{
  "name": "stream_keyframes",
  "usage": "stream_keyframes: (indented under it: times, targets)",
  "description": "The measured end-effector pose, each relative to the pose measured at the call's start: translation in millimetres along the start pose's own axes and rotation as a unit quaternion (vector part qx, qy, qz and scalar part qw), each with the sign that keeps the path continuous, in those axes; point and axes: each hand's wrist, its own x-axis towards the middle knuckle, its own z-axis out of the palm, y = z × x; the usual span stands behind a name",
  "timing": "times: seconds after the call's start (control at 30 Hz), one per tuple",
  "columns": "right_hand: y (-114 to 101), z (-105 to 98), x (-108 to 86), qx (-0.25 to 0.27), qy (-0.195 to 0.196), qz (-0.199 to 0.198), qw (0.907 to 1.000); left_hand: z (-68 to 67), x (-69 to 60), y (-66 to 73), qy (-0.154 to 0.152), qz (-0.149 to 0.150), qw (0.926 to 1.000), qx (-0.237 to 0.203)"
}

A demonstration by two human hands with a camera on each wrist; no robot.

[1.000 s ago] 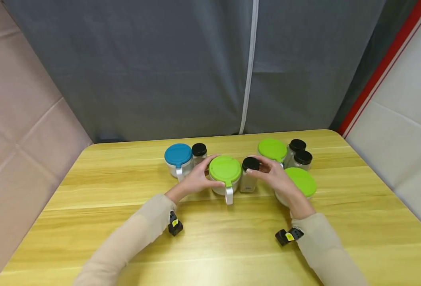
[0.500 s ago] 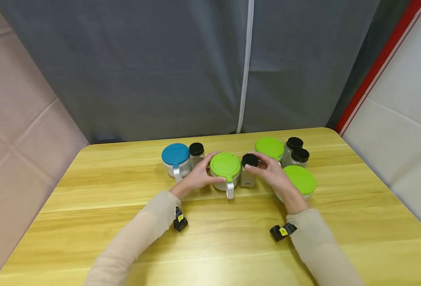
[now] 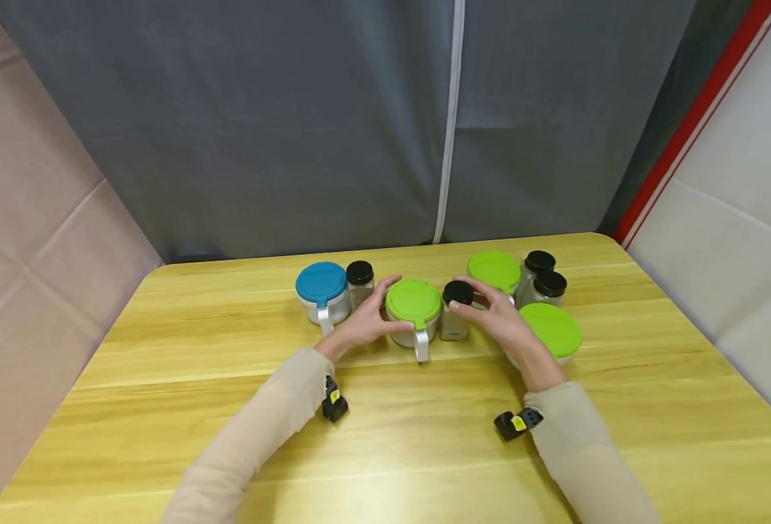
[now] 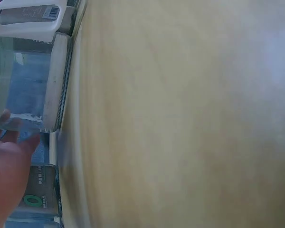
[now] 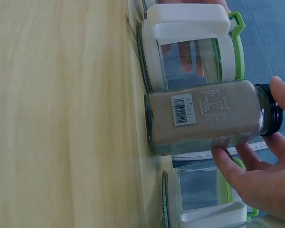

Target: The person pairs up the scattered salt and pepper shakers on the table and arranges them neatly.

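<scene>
In the head view my left hand (image 3: 365, 322) holds a clear jar with a green lid (image 3: 414, 303) and white handle, thumb and fingers on opposite sides of it. Just right of it, my right hand (image 3: 503, 320) grips a square glass jar with a black lid (image 3: 457, 293). Its brownish contents and barcode label show in the right wrist view, where thumb and fingers (image 5: 237, 175) hold it near the lid. Both jars stand upright, side by side on the table. In the left wrist view, the left fingers (image 4: 12, 135) lie against the clear jar wall (image 4: 28, 85).
A blue-lidded jar (image 3: 322, 285) and another black-lidded jar (image 3: 360, 275) stand at the left. Two more green-lidded jars, one behind (image 3: 493, 271) and one in front (image 3: 552, 331), stand right, with two black-lidded jars (image 3: 549, 285) beside them. A grey curtain (image 3: 293, 145) hangs behind the table.
Both held jars have shifted slightly back, away from me, and a little to the right relative to the other jars. The view has moved slightly too. Over the last half second little changes.
</scene>
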Motion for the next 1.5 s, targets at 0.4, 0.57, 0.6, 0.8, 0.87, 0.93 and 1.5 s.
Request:
stream_keyframes:
  times: [0.4, 0.57, 0.6, 0.8, 0.87, 0.93, 1.5]
  targets:
    - [4.7, 5.0, -0.1, 0.001, 0.075, -0.023, 0.9969, 7.8, -0.5, 3.4, 0.013, 0.023, 0.9965, -0.080]
    - [2.0, 7.7, 2.2, -0.024, 0.098, -0.025, 0.9946, 6.4, -5.9, 19.2, 0.011, 0.012, 0.9971, -0.074]
    - [1.3, 8.2, 2.7, -0.028, 0.101, -0.025, 0.9942, 6.3, -6.0, 19.5, 0.010, 0.008, 0.9973, -0.072]
    - [-1.0, 12.3, 5.7, -0.026, 0.113, -0.027, 0.9929, 8.6, -0.2, 5.0, 0.027, -0.004, 0.9959, -0.087]
    - [-1.7, 14.1, 6.6, -0.023, 0.117, -0.030, 0.9924, 10.0, 3.3, -3.4, 0.038, -0.003, 0.9953, -0.089]
    - [-2.1, 15.4, 7.7, -0.026, 0.120, -0.033, 0.9918, 11.3, 6.7, -10.3, 0.049, -0.004, 0.9949, -0.088]
    - [-3.3, 14.6, 17.2, -0.029, 0.126, -0.029, 0.9912, 12.8, 12.7, -8.1, 0.062, -0.038, 0.9904, -0.118]
